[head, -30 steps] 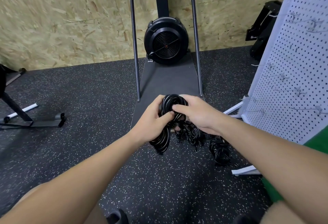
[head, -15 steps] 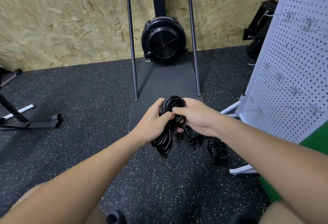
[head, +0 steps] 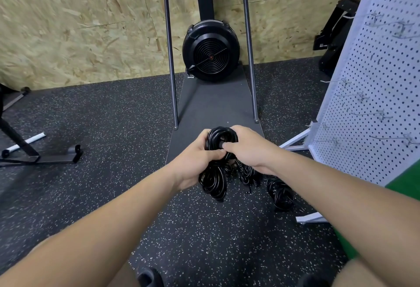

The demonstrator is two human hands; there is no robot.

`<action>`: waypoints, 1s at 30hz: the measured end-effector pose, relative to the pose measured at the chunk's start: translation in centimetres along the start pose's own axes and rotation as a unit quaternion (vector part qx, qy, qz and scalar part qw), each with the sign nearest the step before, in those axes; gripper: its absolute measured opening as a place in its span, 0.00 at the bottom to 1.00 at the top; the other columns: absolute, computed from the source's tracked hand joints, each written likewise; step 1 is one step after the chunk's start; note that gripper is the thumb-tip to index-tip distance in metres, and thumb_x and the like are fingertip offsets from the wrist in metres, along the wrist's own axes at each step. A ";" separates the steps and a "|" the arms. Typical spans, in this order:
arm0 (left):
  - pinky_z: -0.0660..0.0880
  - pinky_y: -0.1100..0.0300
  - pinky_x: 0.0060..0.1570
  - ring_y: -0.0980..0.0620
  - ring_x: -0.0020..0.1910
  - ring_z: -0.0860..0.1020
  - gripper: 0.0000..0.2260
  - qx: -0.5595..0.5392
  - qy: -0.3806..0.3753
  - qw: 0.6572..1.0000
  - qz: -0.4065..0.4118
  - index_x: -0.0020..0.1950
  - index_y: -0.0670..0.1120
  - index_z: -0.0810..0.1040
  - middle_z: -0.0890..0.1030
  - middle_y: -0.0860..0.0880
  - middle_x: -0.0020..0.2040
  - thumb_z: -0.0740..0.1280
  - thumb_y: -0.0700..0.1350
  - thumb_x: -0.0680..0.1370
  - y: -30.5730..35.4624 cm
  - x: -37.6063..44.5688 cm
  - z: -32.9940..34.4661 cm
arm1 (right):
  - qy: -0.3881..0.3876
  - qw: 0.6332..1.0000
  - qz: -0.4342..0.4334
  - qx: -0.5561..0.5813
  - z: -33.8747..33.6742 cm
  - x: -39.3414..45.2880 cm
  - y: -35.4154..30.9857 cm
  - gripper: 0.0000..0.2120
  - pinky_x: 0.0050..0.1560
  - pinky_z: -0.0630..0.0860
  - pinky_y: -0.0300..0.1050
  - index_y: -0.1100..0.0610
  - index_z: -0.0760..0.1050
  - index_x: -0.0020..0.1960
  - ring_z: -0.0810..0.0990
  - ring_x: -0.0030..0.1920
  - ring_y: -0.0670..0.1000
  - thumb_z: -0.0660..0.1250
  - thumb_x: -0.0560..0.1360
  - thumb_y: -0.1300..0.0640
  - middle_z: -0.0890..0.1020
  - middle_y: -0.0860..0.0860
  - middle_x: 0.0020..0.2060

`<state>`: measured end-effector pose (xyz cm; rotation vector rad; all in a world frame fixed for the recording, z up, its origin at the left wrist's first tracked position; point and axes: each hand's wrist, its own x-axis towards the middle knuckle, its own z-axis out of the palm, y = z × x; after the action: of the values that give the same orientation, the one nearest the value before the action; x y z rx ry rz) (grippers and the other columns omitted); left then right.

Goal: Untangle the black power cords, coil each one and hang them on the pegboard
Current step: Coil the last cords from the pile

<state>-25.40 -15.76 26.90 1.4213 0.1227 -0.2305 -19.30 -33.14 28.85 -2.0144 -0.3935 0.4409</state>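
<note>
A speckled black rubber floor fills most of the view, backed by a chipboard wall. At the middle of the far side stands an exercise machine with a round black fan housing, two upright metal rails and a dark flat base running toward the camera. On the right, a white pegboard on a white frame leans into view, with several wire hooks sticking out of it; none of them that can be seen carries a cord. Another dark metal frame lies on the floor at the left.

Both bare forearms reach forward from the bottom corners and meet at the centre. The left hand comes in from below left, fingers curled round the middle of a coiled black power cord, thumb on top. The right hand comes from the right, back of the hand up, its fingers bent over the top loops of the same coil, forefinger and thumb pinching at the loop's centre. So both hands grasp this bundle, held above the floor in front of the machine's base, its lower loops hanging below the left hand.

Beneath the hands, more black cords lie in a loose clump on the floor, and a separate small coil rests just to the right, near the foot of the pegboard frame.
</note>
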 end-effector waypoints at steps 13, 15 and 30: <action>0.84 0.49 0.57 0.43 0.55 0.86 0.21 -0.019 -0.014 0.999 -0.029 0.76 0.40 0.67 0.85 0.42 0.57 0.67 0.30 0.84 -0.1 0.2 1.0 | 0.034 0.971 0.026 -0.234 -0.3 0.9 -0.4 0.16 0.54 0.76 0.53 0.59 0.73 0.64 0.81 0.59 0.62 0.66 0.86 0.47 0.81 0.58 0.63; 0.84 0.44 0.56 0.39 0.54 0.87 0.20 -0.026 -0.020 0.999 -0.037 0.75 0.41 0.68 0.86 0.40 0.56 0.67 0.30 0.84 0.1 0.1 1.1 | 0.024 0.973 0.006 -0.228 -0.5 0.6 -0.4 0.14 0.50 0.77 0.53 0.58 0.73 0.63 0.83 0.55 0.60 0.66 0.86 0.47 0.82 0.57 0.61; 0.83 0.44 0.57 0.36 0.54 0.87 0.35 0.067 -0.011 0.997 0.021 0.85 0.63 0.59 0.86 0.40 0.63 0.69 0.39 0.85 -0.4 0.3 1.5 | 0.059 0.998 0.002 0.021 -0.7 1.1 2.1 0.11 0.43 0.87 0.59 0.50 0.77 0.57 0.87 0.42 0.56 0.73 0.81 0.45 0.86 0.54 0.50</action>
<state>-25.28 -17.32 26.64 1.5519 0.0599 -0.2224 -17.82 -34.10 27.11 -1.9904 -0.3048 0.3290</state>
